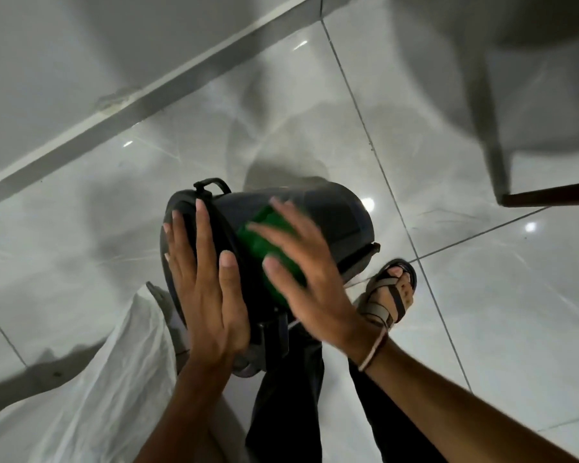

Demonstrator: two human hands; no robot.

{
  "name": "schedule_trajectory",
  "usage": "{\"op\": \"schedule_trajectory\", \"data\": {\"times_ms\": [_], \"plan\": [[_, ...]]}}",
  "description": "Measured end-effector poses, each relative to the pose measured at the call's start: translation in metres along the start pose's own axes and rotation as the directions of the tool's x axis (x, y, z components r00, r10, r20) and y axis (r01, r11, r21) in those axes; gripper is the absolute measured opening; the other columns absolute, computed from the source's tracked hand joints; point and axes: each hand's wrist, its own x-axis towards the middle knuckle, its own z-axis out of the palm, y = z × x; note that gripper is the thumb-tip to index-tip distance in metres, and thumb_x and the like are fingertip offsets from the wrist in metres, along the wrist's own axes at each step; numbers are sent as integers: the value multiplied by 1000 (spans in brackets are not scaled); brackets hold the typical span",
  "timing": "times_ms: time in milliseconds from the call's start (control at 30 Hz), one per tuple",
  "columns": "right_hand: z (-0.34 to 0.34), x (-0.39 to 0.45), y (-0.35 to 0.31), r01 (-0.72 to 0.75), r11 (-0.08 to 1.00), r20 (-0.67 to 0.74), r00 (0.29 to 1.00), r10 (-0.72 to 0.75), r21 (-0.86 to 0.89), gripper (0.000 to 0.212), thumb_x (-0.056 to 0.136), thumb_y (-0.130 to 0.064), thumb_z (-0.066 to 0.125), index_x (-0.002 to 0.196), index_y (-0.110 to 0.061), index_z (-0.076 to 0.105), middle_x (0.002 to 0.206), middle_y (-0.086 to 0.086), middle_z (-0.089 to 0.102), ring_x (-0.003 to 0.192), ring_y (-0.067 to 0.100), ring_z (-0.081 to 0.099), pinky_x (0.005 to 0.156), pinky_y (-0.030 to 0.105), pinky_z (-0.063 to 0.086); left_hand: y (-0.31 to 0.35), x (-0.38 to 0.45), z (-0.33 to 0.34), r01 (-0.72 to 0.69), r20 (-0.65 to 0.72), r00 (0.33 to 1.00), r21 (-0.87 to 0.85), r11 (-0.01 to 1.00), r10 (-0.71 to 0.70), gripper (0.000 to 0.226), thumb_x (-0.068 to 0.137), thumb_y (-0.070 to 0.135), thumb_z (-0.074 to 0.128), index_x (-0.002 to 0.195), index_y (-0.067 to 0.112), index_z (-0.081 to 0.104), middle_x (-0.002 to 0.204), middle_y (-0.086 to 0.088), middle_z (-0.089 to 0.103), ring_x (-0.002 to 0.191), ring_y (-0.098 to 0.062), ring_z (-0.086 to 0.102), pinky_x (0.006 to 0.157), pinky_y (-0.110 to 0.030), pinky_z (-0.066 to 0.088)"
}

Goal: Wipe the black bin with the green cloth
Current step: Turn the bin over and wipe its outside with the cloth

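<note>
The black bin (331, 222) was tipped on its side above the tiled floor (482, 295), its lid end toward the person and its base pointing away. The left hand (204, 289) lay flat against the lid (181, 208), fingers spread and straight, palm pressed on it, bracing it rather than gripping. The right hand (301, 272) was spread wide over the bin's curved wall, fingers splayed, pressing the green cloth (264, 242) flat against the plastic just beside the lid's rim; the cloth showed between and under the fingers. That hand was blurred, so how much of the cloth it covered was hard to say. A thin cord bracelet (373, 350) circled the right wrist. A small loop handle (213, 185) stood out from the bin at the far edge of the lid, and a dark bracket (273, 332) showed under the bin near the left palm. Below the bin were the person's dark trouser legs (288, 412) and, to the right, a foot in a strapped sandal (391, 289) on the floor, close to the bin's lower edge. A white plastic bag (91, 389) lay crumpled at lower left, just beside the left forearm. At upper right a dark furniture leg (495, 162) met the floor, well apart from the bin.
</note>
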Motion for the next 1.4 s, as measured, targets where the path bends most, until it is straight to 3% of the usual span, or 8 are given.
{"op": "schedule_trajectory", "data": {"times_ms": [100,300,533,767,900,1067,1233,1400], "plan": [[-5,-34,14,70,998,53,996,-70,2,44,106,-35,49,149,-29,52,172,2,27,164,19,15,134,51,18,2,1,-2,33,3,999,-45,998,-33,61,108,43,22,167,27,28,180,-6,14,170,-23,3,136,-59,10],[-41,-17,41,-336,935,-137,927,350,110,39,106,-11,56,142,-23,55,168,5,33,159,25,28,128,54,31,12,2,0,26,19,1000,-66,997,-24,56,106,43,27,162,38,31,180,-4,15,169,-24,5,137,-55,7],[-16,-36,11,93,995,93,991,-96,38,33,101,-22,57,133,-20,68,169,7,34,164,23,16,131,60,19,12,20,-5,38,47,998,-68,997,-35,54,109,38,30,163,38,34,180,-4,18,169,-21,4,137,-56,8],[-39,-45,52,239,954,231,953,-195,-181,32,103,-23,53,126,-19,73,166,15,38,162,34,23,131,54,24,3,19,-4,28,43,999,-78,997,-25,54,109,38,31,162,35,36,179,-3,19,168,-19,9,138,-52,12],[-41,-48,84,-118,982,-10,993,118,-146,35,106,-27,49,136,-16,64,165,10,40,159,29,30,131,48,28,-4,13,-9,-25,57,998,-44,999,27,55,110,31,32,164,27,35,179,-6,19,168,-21,11,137,-55,14],[-50,28,88,-493,860,-294,809,509,132,34,108,-22,51,139,-13,60,138,10,66,131,30,61,107,31,47,10,-12,8,-127,42,991,9,992,127,54,108,35,31,162,34,32,179,-5,18,168,-20,8,138,-42,4],[-25,24,33,-133,991,-107,986,131,-15,38,103,-34,53,136,-18,64,145,4,64,135,18,57,117,45,46,4,-17,5,-124,33,992,-28,992,125,56,106,35,34,162,29,36,175,-3,24,167,-19,14,137,-47,10],[-5,-77,45,45,978,-56,997,-57,-203,39,108,-33,44,140,-17,60,158,4,47,155,22,37,129,48,30,3,11,3,150,-23,988,-39,988,-151,61,102,46,37,160,29,42,135,1,32,129,-15,29,126,-41,25]]}}
